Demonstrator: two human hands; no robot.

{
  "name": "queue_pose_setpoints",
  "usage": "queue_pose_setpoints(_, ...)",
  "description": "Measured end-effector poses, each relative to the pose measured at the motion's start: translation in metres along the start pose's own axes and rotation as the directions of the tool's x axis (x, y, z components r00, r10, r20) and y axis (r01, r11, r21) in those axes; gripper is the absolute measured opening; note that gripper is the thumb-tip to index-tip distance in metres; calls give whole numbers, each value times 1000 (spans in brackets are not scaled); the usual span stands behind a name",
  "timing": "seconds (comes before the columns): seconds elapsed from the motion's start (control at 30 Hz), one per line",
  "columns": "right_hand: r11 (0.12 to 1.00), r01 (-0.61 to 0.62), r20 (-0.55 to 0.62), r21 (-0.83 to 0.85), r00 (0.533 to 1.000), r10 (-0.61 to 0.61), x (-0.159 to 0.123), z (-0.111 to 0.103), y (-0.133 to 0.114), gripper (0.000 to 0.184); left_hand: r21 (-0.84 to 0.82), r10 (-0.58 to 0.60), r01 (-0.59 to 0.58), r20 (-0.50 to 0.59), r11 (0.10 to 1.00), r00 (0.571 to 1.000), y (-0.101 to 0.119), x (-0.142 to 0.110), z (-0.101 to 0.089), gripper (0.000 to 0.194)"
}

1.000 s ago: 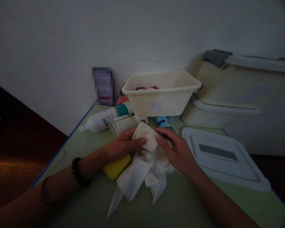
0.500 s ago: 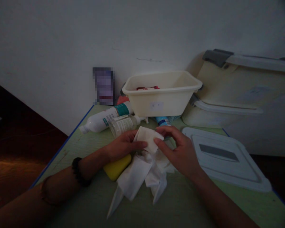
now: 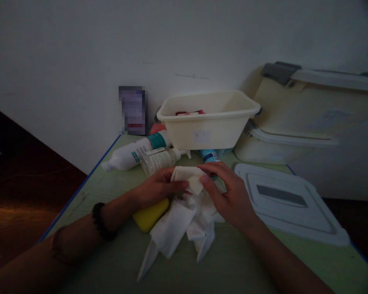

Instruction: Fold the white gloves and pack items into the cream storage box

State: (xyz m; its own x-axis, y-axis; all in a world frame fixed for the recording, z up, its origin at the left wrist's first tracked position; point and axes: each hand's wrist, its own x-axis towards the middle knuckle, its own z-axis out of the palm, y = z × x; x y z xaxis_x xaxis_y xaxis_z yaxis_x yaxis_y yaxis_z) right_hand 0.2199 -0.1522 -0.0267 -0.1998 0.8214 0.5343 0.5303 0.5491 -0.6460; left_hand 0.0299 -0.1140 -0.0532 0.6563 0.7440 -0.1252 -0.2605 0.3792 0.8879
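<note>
A folded white tissue [image 3: 188, 174] is pinched between my two hands at the middle of the table. My left hand [image 3: 159, 185] grips its left side, thumb on the front face. On its right, my right hand [image 3: 227, 190] holds the edge between thumb and fingers. Just below my hands lie crumpled white tissues [image 3: 174, 226] in a loose heap. Beneath my left wrist a yellow object [image 3: 151, 216] with rounded corners is partly covered. Behind my left hand lies a clear pump bottle [image 3: 159, 160] on its side.
A white bottle [image 3: 127, 157] lies at the left. A cream bin [image 3: 207, 132] holding red items stands behind, with a blue package [image 3: 210, 155] under its front. Lidded boxes [image 3: 306, 108] are stacked at right, near a loose lid [image 3: 288, 204]. A blurred-out panel [image 3: 134, 110] leans against the wall.
The tissue's upper corner has been folded down, leaving a flatter top edge. My right-hand fingers have shifted along it, while my left hand keeps its hold.
</note>
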Motion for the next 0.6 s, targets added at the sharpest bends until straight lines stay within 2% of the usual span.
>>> queue_pose_setpoints(0.2, 998, 10, -70, -62, 997, -14, -1, 3, 0, 20, 64, -37, 37, -4, 997, 999, 1, -2, -3, 17)
queue_pose_setpoints(0.3, 994, 47, -73, -100, 996, -55, -2, 3, -1, 17, 67, -16, 17, -17, 998, 1000, 2, -3, -2, 13)
queue_pose_setpoints(0.43, 988, 117, -44, -100, 992, -122, -2, 2, -3, 15, 57, 18, -15, -51, 998, 999, 2, -3, 0, 26)
queue_pose_setpoints(0.6, 991, 105, -39, -82, 993, -109, -1, 1, -2, 15, 61, 17, -14, -50, 998, 999, 3, -3, 1, 26)
